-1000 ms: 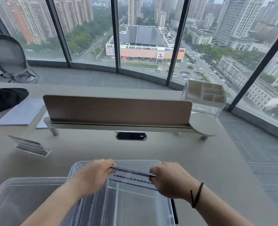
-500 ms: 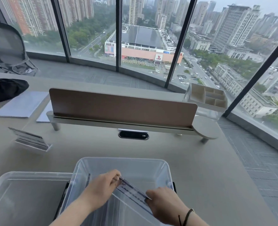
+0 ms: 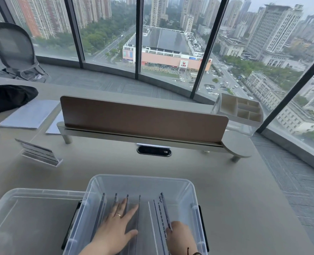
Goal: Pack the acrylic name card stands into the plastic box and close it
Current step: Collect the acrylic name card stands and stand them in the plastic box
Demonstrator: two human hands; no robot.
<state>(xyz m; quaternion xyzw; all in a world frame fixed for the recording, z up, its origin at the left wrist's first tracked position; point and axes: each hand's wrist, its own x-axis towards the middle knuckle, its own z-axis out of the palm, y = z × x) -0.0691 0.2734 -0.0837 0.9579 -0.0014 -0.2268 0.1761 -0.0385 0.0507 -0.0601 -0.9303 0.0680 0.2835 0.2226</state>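
A clear plastic box stands at the near edge of the table, holding several acrylic name card stands lined up on edge. My left hand lies flat with straight fingers on the upright stands in the left half of the box. My right hand grips the near end of one more stand, which sits on edge at the right side of the box. The box's clear lid lies upturned on the table to the left. Another name card stand rests on the table farther left.
A brown desk divider on a grey shelf crosses the table behind the box, with a cable port below it. A white organiser stands at the back right. Papers and a black bag lie at the back left.
Both hands lowered the stand from above the rim into the box and turned it lengthwise. My left hand let go of it and now presses flat on the other stands.
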